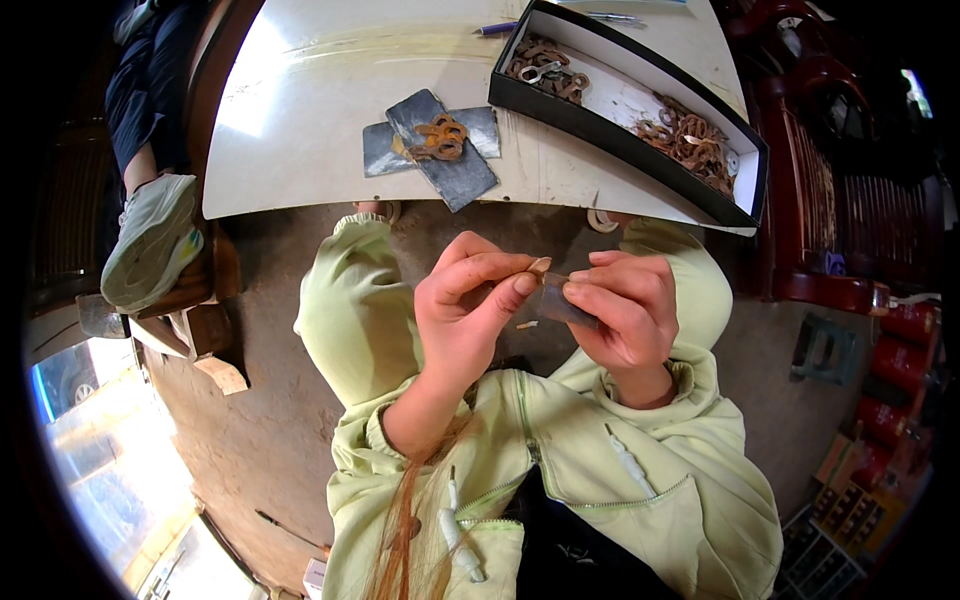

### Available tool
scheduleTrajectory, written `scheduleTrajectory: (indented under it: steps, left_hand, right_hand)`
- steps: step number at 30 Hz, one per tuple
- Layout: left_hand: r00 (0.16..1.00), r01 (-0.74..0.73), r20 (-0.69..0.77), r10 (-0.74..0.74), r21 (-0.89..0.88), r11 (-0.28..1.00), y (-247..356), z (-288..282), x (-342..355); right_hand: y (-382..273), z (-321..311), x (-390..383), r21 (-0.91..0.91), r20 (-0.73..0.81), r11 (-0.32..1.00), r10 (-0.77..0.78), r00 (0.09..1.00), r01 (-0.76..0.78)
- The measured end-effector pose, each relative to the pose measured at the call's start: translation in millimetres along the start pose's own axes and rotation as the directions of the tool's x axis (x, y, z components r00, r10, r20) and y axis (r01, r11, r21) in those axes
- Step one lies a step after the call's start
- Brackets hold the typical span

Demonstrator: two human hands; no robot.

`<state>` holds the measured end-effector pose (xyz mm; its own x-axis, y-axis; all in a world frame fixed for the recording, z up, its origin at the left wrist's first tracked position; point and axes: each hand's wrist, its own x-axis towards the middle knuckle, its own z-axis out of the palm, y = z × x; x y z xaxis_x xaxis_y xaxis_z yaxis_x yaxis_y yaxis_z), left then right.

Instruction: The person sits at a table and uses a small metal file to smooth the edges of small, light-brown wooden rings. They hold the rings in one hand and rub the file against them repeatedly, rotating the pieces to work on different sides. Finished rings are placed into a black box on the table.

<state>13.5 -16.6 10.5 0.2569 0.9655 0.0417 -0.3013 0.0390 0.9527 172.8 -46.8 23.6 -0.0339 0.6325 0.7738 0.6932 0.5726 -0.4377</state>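
Over my lap, my left hand (pixel 475 290) pinches a small brown piece (pixel 540 266) between thumb and fingertips; most of it is hidden. Close beside it, my right hand (pixel 628 312) grips a small dark grey sheet (pixel 566 303) that looks like sandpaper. The sheet's edge meets the brown piece or lies right by it; I cannot tell which. Ahead on the table, two worn dark grey sheets (pixel 462 185) lie crossed. On top of them sits a little heap of rusty orange metal loops (pixel 440 138).
A long black box (pixel 600 117) with a white inside stands on the white table (pixel 300 150), holding rusty metal pieces (pixel 690 140). A purple pen (pixel 495 29) lies behind it. Another person's shoe (pixel 150 245) is at the left. Dark red wooden chairs (pixel 800 190) stand at the right.
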Motion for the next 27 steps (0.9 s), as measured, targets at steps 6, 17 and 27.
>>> scheduleTrajectory:
  steps: [6, 17, 27]
  left_hand:
    - [1.000, 0.011, 0.014, -0.012, 0.042, 0.999, 5.3, 2.4, -0.1]
    - [0.996, -0.091, 0.038, 0.086, 0.132, 0.987, 2.3, -0.6, 0.8]
    - [0.984, -0.178, 0.056, 0.169, 0.240, 0.954, 3.1, -0.8, 1.5]
  right_hand:
    - [1.8, 1.0, -0.1, -0.004, -0.021, 1.000, 0.002, 1.000, -0.002]
    - [0.7, 0.5, 2.1, -0.014, -0.018, 1.000, 0.018, 1.000, -0.018]
    - [-0.4, -0.7, 3.0, 0.011, 0.005, 0.999, 0.030, 1.000, -0.030]
